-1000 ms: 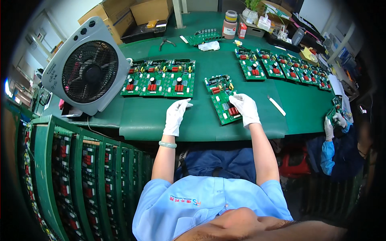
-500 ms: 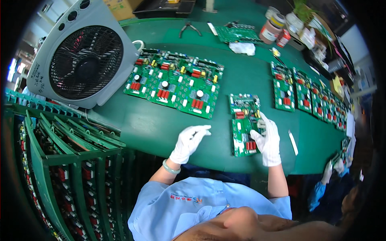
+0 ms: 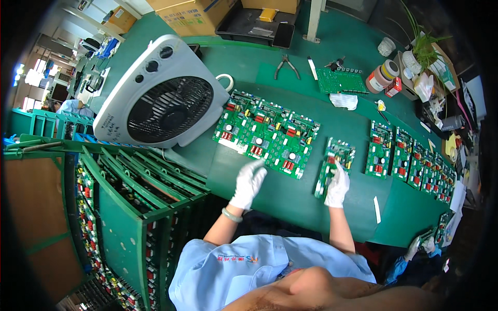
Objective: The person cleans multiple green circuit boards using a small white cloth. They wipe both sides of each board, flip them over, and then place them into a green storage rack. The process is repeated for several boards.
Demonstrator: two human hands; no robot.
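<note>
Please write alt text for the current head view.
A gloved right hand holds a circuit board at a green bench; the empty gloved left hand is near grouped boards. A grey fan stands left, more boards right.

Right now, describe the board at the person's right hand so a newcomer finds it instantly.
Start at the big grey fan on the green table and go right, past the block of three boards. The circuit board you want sits alone before the row of boards farther right. Unlike those neighbours, it has the white-gloved right hand at its right side.
</note>
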